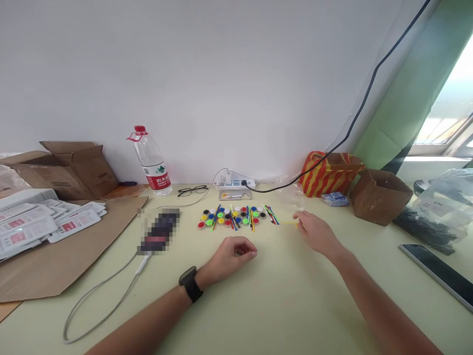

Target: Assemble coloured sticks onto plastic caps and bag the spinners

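My left hand, with a black watch on its wrist, rests on the pale green table with the fingers curled into a loose fist; nothing shows in it. My right hand lies further right, fingers bent down over a thin yellow stick on the table; whether it grips the stick I cannot tell. Just beyond both hands lie rows of small coloured round caps with several coloured sticks laid across and beside them.
A water bottle, black glasses and a white power strip stand along the wall. Cardboard boxes and white packets lie left. A striped bag, a brown box and a dark tablet are right. A grey cable loops front left.
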The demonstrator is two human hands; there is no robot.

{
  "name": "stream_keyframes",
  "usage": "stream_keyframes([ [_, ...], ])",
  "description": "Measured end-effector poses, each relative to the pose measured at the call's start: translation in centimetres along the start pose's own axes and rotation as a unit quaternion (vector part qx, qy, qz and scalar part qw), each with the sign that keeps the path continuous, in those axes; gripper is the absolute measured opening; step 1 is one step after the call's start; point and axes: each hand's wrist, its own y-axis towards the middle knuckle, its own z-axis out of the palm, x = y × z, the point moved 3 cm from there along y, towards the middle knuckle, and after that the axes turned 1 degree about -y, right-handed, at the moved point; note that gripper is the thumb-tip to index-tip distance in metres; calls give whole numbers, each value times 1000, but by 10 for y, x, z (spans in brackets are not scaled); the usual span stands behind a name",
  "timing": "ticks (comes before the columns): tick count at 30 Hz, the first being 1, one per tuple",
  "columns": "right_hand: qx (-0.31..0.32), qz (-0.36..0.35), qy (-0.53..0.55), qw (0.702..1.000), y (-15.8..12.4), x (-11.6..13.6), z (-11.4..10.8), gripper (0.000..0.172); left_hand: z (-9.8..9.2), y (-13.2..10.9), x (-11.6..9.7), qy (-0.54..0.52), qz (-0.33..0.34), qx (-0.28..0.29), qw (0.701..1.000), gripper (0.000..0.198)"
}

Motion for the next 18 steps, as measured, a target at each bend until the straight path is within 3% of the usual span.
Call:
stream_keyframes([
  [3, -2, 46, -64, 997, 1, -22, -2, 22, 0, -2, -1, 46, 6, -2, 999, 21],
  [5, -14, 56, -65, 996, 3, -23, -3, 19, 1, -4, -6, 108, 27, -15, 994, 17],
  [8, -28, 11, -29, 999, 6, -3, 2, 21, 2, -7, -14, 202, 89, -35, 975, 13],
  [12, 4, -123, 100, 987, 1, 39, 19, 35, 4, -9, -18, 295, 148, -51, 943, 29],
  [15, 39, -127, 109, 985, -7, 54, 30, 53, 3, -8, -16, 338, 141, -70, 928, 34],
  [18, 56, -101, 110, 987, -10, 55, 32, 58, 1, -7, -14, 341, 121, -77, 929, 32],
])
